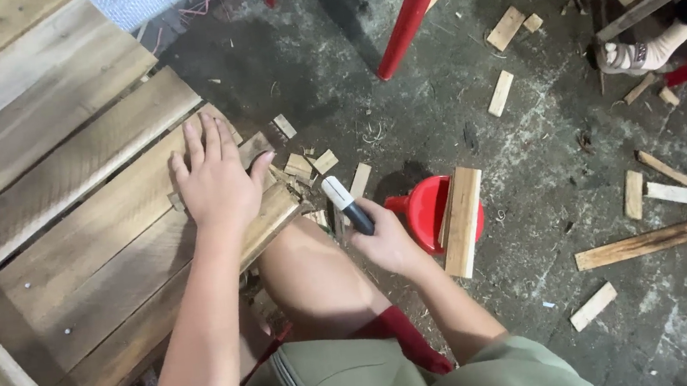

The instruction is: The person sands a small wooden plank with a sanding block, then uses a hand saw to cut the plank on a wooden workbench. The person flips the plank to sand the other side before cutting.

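On concrete floor (529, 200), scattered wood offcuts (500, 92).

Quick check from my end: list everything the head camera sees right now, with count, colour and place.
Pallet: one, brown weathered planks, left half of view.
Marker: one, white cap and dark body, centre, in the right hand.
Stool: one, red, centre right on the floor.
Board: one, pale wood, lying across the stool.
Chair leg: one, red, top centre.
Wood offcuts: many, pale brown, scattered over the grey floor at right.
Another person's foot: one, in a pale sock, top right.
Left hand: flat on the pallet planks.
Right hand: its grip closed around the marker.
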